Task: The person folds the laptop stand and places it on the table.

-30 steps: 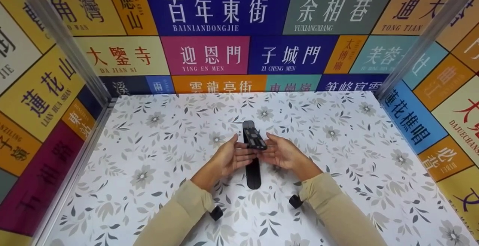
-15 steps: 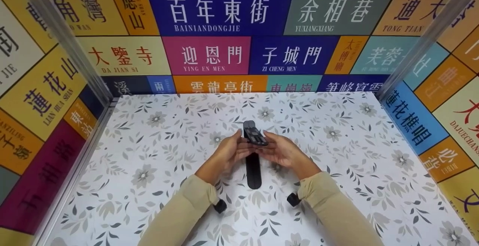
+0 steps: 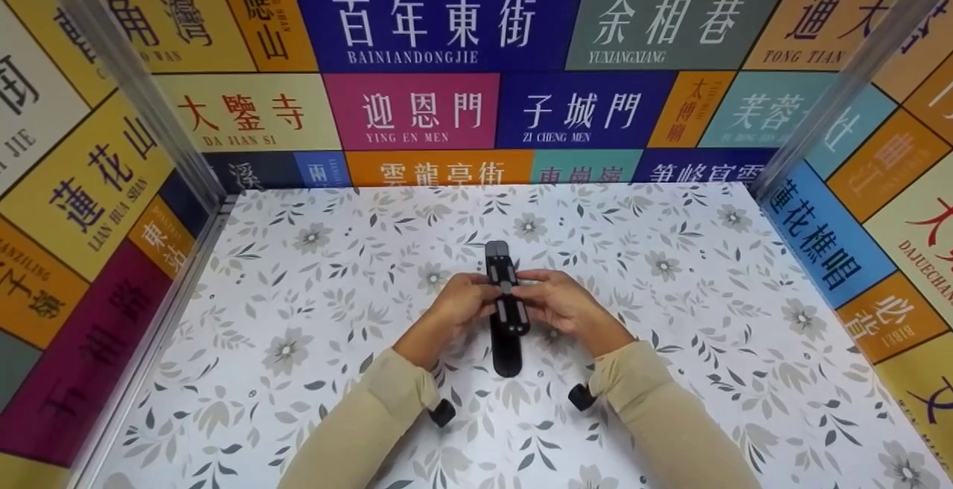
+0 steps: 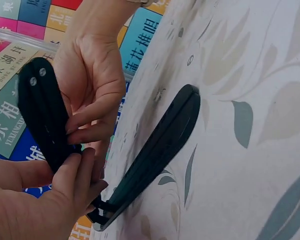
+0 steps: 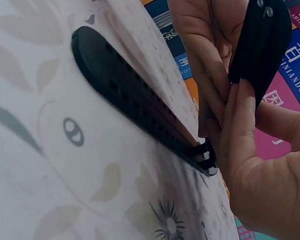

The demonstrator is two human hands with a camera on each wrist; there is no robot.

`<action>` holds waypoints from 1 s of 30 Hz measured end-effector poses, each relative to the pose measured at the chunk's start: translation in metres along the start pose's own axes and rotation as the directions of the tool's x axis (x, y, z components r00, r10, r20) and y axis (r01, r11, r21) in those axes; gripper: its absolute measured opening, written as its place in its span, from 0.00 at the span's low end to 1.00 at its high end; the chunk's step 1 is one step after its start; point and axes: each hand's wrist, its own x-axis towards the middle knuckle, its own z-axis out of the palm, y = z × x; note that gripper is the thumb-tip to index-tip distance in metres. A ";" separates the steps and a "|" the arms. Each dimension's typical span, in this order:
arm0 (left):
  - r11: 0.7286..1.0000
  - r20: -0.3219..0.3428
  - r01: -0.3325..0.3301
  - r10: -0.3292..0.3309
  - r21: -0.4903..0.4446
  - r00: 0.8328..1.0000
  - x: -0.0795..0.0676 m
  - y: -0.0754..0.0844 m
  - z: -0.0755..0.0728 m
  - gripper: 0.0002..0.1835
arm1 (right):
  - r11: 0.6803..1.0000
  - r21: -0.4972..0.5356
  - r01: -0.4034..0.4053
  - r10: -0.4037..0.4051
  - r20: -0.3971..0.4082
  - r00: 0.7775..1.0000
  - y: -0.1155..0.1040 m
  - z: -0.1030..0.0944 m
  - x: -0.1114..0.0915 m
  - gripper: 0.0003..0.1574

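A black folding stand rests on the table in the middle of the head view, its long round-ended base (image 3: pixel 507 359) flat on the surface. Above the base, its hinged upper plate (image 3: pixel 513 314) slopes toward me, grey pads facing up. My left hand (image 3: pixel 463 301) pinches the plate's left edge, thumb near the middle bar and fingers underneath. From the other side my right hand (image 3: pixel 557 301) pinches it likewise. Both wrist views show the fingers bent against the plate's dark underside (image 4: pixel 40 112). In the right wrist view, the hinge end (image 5: pixel 205 160) of the base shows just beside the fingers.
The table (image 3: pixel 298 400) has a white floral cover. Panels with street-name signs (image 3: pixel 439 16) rise at the back and both sides, with clear strips at the corners. A small black block (image 3: pixel 442 412) sits at the left cuff, another (image 3: pixel 581 397) at the right.
The stand's upper plate has swung down toward me and straightened over the base. Both hands have shifted from beneath its near end to its sides, thumbs now on top. The base has stayed put.
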 end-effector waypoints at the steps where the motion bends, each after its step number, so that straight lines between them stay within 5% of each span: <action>1: 1.000 -0.001 0.000 0.000 0.020 1.000 0.000 -0.001 -0.001 0.22 | 1.000 -0.018 -0.004 0.004 -0.005 1.000 0.001 0.000 0.000 0.37; 11: 0.943 -0.036 -0.044 0.059 0.331 0.998 0.000 -0.011 -0.010 0.18 | 0.961 -0.275 0.015 -0.026 -0.038 0.999 0.014 0.000 -0.003 0.35; 24: 0.769 -0.093 -0.116 0.222 0.629 0.971 0.001 -0.013 -0.011 0.14 | 0.868 -0.492 0.067 -0.125 -0.087 0.988 0.018 0.007 -0.004 0.35; 30: 0.732 -0.094 -0.120 0.245 0.671 0.965 -0.001 -0.014 -0.009 0.12 | 0.831 -0.551 0.079 -0.148 -0.083 0.985 0.022 0.004 -0.003 0.34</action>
